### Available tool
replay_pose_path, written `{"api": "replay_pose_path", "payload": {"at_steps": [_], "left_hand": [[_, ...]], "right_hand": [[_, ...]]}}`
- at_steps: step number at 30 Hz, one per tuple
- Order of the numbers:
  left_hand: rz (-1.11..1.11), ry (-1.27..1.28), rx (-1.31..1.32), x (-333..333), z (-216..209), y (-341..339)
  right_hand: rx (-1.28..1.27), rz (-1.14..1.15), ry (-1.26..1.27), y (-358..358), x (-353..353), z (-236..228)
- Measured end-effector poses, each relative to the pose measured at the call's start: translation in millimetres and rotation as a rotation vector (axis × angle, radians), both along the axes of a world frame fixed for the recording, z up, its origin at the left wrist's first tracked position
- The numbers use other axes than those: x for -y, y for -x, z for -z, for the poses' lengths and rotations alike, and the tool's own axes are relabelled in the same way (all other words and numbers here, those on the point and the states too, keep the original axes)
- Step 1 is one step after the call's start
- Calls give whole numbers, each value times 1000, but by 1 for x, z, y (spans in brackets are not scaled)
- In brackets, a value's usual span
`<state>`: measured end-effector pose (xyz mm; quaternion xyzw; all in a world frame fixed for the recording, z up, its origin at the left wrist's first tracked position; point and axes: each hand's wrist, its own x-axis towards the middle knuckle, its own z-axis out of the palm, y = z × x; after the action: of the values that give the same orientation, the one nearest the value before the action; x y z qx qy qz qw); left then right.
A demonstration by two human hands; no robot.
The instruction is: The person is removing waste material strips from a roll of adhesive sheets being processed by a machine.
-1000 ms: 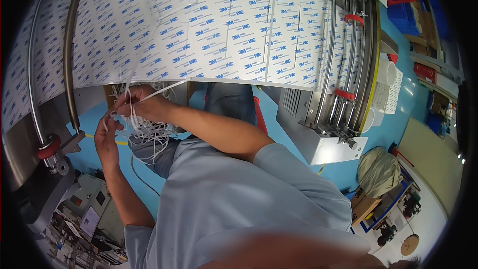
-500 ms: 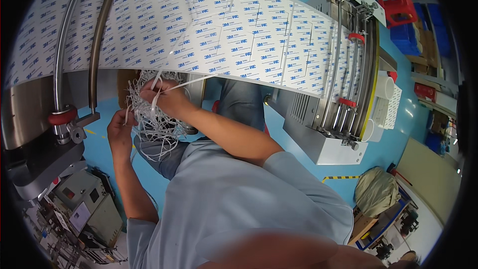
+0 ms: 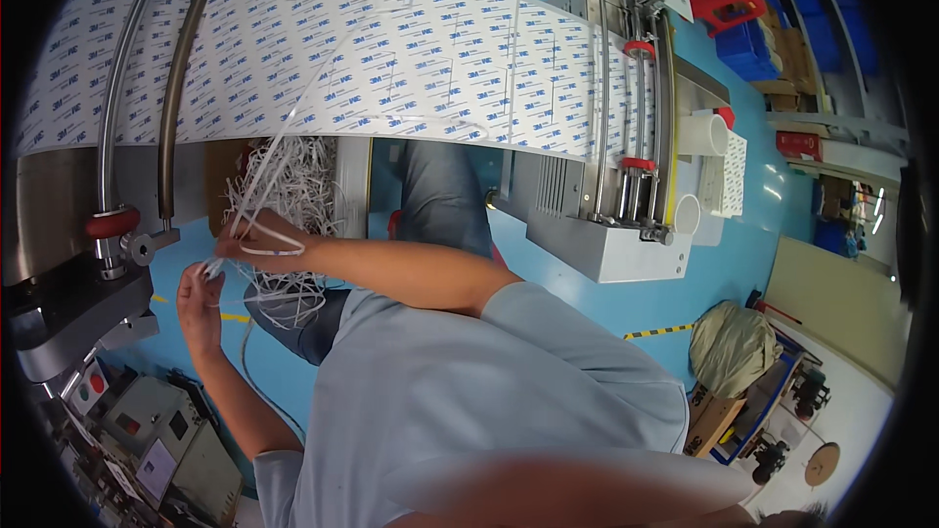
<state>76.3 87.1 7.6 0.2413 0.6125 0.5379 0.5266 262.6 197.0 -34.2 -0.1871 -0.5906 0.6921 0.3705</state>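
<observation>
Item: narrow, pale, ribbon-like strip [image 3: 290, 117]. Location: extended in front of the broad white sheet with blue printed marks [image 3: 421, 59], down over its near edge to the hands; one loop is draped across the back of the right hand. Whether the upper end is attached cannot be told.

Handling, as judged: very light, limp, easily kinked; possibly tacky or slick, surface not readable. Tearing under a sharp pull is considered possible. Hold is best taken by a fingertip pinch across the full width, clear of the tangled heap of thin white strips [image 3: 301, 176], in which loose lengths could be snagged.

Right hand, bare [image 3: 259, 235]: placed below the sheet's near edge, before the heap; back turned largely upward, fingers directed left. Grip: closed, fingers curled in, the strip apparently held; exact finger contact is hidden.

Left hand, bare [image 3: 200, 308]: placed just beside and slightly lower, fingers pointed upward. Grip: nearly closed, pale strip material apparently pinched at the tips.

Arms: the right forearm is laid almost level across the body, elbow bent; the left forearm is raised steeply, leaning outward to the left.
</observation>
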Motion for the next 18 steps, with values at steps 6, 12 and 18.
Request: {"api": "replay_pose_path", "payload": {"at_steps": [6, 12, 18], "left_hand": [[-105, -28, 14, 24, 15, 15], [277, -343, -1339, -78, -41, -157], [648, -606, -1349, -128, -60, -255]], "right_hand": [[119, -50, 57, -7, 2, 8], [-189, 138, 145, 21, -4, 95], [-199, 115, -30, -136, 43, 37]]}}
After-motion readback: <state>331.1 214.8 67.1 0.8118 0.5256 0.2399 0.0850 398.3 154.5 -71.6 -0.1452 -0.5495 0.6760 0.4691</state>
